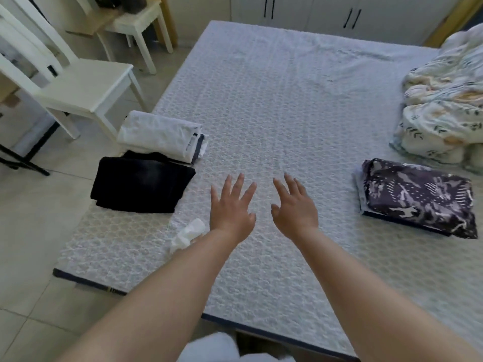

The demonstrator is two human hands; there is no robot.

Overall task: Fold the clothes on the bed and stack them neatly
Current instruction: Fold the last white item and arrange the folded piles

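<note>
Bare left hand (231, 207) and right hand (294, 205) hover with fingers spread, grasping nothing, over the white quilted mattress (287, 113); folded black garment (141, 188) at nine o'clock.

Middle of the bed (287, 105) is wide open from 6 straight up to 12, so there's loads of room to reach. At 9 the black folded pile (142, 188) and white folded stack (159, 135) crowd the edge. Patterned folded stack (418, 197) sits at 3, rumpled quilt (444, 100) blocks 2. Small crumpled tissue (188, 232) near 8.
</note>
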